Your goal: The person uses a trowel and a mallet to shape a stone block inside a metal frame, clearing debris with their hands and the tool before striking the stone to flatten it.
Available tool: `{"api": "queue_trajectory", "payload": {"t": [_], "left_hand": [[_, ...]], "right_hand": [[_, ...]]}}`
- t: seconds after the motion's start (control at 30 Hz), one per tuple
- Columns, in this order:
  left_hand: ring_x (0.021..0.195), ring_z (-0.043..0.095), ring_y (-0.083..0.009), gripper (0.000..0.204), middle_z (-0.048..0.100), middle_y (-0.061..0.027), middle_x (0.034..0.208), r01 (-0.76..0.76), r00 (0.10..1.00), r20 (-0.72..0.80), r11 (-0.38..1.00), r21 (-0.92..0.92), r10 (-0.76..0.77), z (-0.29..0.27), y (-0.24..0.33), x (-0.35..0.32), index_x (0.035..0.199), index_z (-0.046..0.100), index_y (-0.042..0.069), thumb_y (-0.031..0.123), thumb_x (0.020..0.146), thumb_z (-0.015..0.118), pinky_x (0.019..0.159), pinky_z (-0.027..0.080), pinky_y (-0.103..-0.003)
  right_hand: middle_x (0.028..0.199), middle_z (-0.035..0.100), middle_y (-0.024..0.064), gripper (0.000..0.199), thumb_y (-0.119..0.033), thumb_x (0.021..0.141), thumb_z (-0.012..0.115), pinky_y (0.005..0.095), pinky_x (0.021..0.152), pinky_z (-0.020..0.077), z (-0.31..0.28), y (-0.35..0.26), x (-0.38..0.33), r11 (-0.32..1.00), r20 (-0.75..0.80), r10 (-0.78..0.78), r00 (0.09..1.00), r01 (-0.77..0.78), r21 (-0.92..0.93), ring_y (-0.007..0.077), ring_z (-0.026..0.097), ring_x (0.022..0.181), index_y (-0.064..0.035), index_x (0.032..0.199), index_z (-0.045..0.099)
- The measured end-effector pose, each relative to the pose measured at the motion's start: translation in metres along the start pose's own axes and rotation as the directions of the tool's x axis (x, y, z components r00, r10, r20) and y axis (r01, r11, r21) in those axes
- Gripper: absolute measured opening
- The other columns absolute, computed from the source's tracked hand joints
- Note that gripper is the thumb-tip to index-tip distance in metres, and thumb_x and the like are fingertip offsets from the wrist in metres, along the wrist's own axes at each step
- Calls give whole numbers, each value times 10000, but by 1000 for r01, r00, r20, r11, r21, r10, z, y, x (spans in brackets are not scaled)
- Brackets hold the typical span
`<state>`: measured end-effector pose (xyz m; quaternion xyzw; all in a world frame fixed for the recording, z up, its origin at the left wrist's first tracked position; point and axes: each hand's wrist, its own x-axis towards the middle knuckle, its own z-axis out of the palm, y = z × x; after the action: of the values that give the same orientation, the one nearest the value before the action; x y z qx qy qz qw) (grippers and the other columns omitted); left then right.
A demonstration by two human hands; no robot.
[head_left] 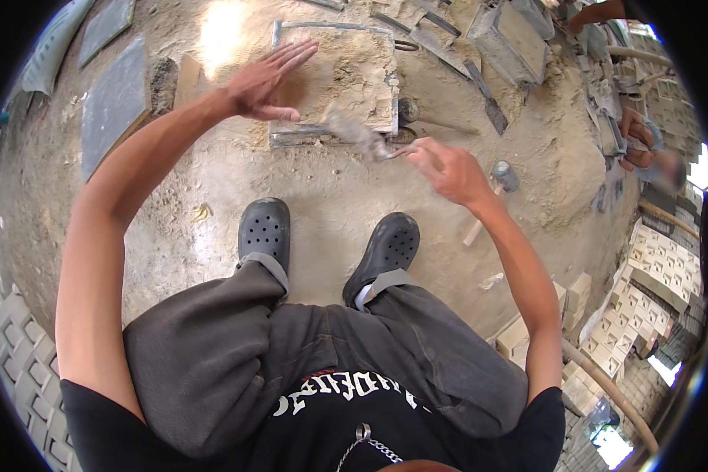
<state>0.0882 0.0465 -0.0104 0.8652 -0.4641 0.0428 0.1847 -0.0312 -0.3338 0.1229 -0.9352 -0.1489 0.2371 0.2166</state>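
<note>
A rectangular mould frame (334,26) lies on the ground ahead of my feet, filled with sandy, crumbly mix (354,63). My left hand (266,85) is over the frame's left side, fingers stretched out and thumb apart, with nothing in it. My right hand (448,169) is closed round the handle of a small trowel (362,135). The trowel's blade is smeared by motion and points left, over the near edge of the frame. Whether the blade touches the mix I cannot tell.
Right of the frame lie a mallet-like tool (440,124), a hammer (505,177), a flat scraper (492,110) and a block-shaped mould (511,43). Grey slabs (116,102) lie left. Patterned blocks (661,263) are stacked far right, near another person (641,141).
</note>
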Motion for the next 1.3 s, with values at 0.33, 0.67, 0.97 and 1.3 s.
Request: {"api": "queue_trajectory", "payload": {"t": [0.33, 0.67, 0.97, 1.3], "left_hand": [[1492, 212, -340, 1426, 157, -193, 1623, -94, 995, 38, 995, 30, 93, -24, -5, -38, 1562, 2, -2, 1006, 612, 338, 1252, 179, -431], [1490, 211, -358, 1378, 157, -192, 1625, -9, 1000, -25, 1000, 13, 9, -9, -8, -37, 1567, 24, 17, 990, 648, 354, 1244, 189, -465], [1474, 236, -391, 1296, 171, -191, 1620, 134, 976, -173, 991, -1, -132, -2, -19, -19, 1576, -3, 72, 942, 708, 407, 1223, 243, -511], [1476, 240, -381, 1207, 196, -179, 1618, 142, 984, -105, 990, 8, -141, -2, -21, -15, 1581, 43, 83, 897, 769, 410, 1224, 241, -504]], "right_hand": [[831, 712, 150, 389, -476, 967, 540, 478, 642, 535, 30, -38, 55, 931, 78, -267, 960, 278, -234, 365, 687, 752, -130, 1076, 679], [680, 677, 182, 435, -530, 955, 529, 504, 591, 549, 14, -22, 102, 919, -14, -261, 965, 243, -311, 393, 689, 668, -132, 1019, 691], [723, 682, 175, 412, -512, 975, 507, 495, 604, 526, -6, -33, 113, 864, -15, -256, 967, 222, -453, 389, 670, 677, -148, 1026, 692], [744, 698, 164, 455, -579, 962, 471, 505, 624, 541, -18, -16, 133, 863, -67, -181, 981, 126, -489, 377, 692, 721, -184, 1030, 686]]}}
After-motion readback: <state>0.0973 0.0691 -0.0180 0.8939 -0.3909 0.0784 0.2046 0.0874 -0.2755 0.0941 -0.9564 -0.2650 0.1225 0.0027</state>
